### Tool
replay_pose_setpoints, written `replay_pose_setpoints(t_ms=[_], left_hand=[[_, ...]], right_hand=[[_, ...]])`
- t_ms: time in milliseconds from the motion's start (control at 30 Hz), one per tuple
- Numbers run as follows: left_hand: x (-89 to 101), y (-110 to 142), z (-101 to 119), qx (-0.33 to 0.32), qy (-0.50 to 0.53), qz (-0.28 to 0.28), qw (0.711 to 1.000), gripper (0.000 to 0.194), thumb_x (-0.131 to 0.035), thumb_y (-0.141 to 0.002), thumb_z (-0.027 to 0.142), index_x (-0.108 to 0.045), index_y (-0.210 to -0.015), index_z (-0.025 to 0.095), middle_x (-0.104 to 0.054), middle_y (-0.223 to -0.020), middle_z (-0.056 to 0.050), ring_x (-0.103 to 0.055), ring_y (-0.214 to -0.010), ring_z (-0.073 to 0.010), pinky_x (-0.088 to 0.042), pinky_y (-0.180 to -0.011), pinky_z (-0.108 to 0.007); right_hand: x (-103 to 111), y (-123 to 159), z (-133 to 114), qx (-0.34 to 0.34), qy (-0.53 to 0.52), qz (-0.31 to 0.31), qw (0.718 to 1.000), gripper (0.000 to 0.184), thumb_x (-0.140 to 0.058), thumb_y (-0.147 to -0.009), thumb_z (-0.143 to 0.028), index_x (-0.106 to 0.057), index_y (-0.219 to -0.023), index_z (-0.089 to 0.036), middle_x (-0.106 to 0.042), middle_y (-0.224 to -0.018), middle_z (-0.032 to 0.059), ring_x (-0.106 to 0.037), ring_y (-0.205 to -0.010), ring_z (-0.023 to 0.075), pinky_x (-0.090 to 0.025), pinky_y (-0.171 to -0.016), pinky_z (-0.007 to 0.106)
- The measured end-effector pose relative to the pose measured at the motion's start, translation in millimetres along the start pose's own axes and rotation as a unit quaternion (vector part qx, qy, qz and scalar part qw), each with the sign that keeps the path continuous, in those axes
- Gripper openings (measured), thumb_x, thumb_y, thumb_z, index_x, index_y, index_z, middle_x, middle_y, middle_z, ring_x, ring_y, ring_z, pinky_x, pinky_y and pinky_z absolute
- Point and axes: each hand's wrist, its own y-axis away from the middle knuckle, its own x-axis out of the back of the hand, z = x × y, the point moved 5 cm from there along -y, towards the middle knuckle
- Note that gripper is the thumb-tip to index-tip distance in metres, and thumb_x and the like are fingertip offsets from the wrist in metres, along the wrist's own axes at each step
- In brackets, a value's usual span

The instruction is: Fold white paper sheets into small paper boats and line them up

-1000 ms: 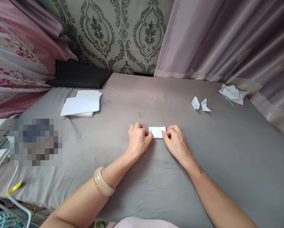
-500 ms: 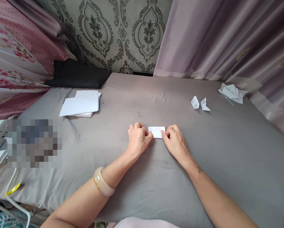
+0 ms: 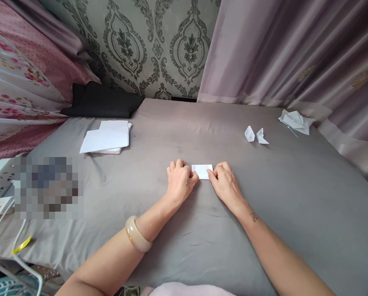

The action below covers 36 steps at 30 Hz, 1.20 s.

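Note:
A small folded sheet of white paper (image 3: pixel 202 172) lies flat on the grey cloth, its long side running left to right. At its left end, my left hand (image 3: pixel 180 181) has curled fingers and pinches the paper's edge, with the thumb near the lower corner. My right hand (image 3: pixel 227 181) grips the opposite end, its thumb on top of the paper and the other fingers bent behind. The fingertips under the paper are hidden. A pale bangle (image 3: pixel 138 234) circles my left forearm.
Stacked white sheets (image 3: pixel 105 137) lie at the left. Two small folded paper pieces (image 3: pixel 249 134) and a heap of folded paper (image 3: pixel 296 121) are at the right, near a thin greenish stick (image 3: pixel 293 131). A black cloth (image 3: pixel 104 100), a power strip (image 3: pixel 1 176) and white cables (image 3: pixel 2 224) border the left.
The view has shifted slightly. Both hands stay at the ends of the folded paper, with hardly any movement of fingers or paper.

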Motion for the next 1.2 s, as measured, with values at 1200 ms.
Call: replay_pose_setpoints(t_ms=[1200], left_hand=[[27.3, 37.9, 0.6, -0.327, -0.157, -0.03, 0.931, 0.036, -0.039, -0.093, 0.013, -0.057, -0.122, 0.02, -0.06, -0.132, -0.006, -0.049, -0.123, -0.0271, -0.03, -0.096, -0.047]], right_hand=[[7.0, 47.5, -62.0, 0.103, 0.176, -0.098, 0.974, 0.049, -0.033, -0.098, -0.039, -0.045, -0.142, -0.02, -0.041, -0.146, 0.0236, -0.043, -0.13, 0.0343, -0.042, -0.097, 0.045]])
